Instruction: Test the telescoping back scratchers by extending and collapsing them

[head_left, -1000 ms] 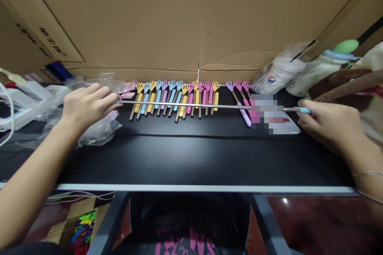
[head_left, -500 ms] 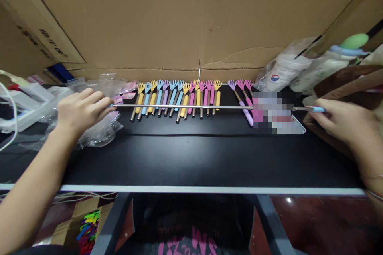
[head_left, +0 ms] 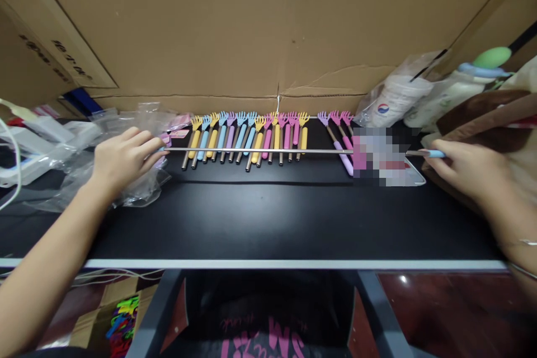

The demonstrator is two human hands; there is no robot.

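One thin metal rod [head_left: 260, 151] runs almost level from left to right, its two ends in the fingers of my left hand [head_left: 126, 159] and my right hand [head_left: 474, 170]. Both ends show light blue. My left fingers are curled over the left end and hide most of it; if there is a claw there, I cannot tell. My right fingers are closed around the blue grip at the other end, with a little of that grip and some bare metal showing before them. So the rod lies straight between my hands, its long axis pointing from one to the other, and neither hand is nearer to it. A blurred patch hides a stretch of it toward the right.

Behind and beneath the rod, on the black desk [head_left: 260, 224], is a row of scratchers [head_left: 250, 139] in yellow, blue, purple and pink. Their claws face the far side and their shafts come toward me, so the rod crosses their direction nearly square. The row's left end is just beside my left hand. Three more scratchers [head_left: 346, 164] sit apart to the right, their near ends slanting rightward; my right hand is the closer one to these.

Clear bags [head_left: 142, 193] lie crumpled under and around my left wrist. On the far right, near my right hand, stand a white cup [head_left: 394, 100] in plastic and a bottle [head_left: 457, 92] with a green top. Cardboard [head_left: 188, 28] walls the far side.
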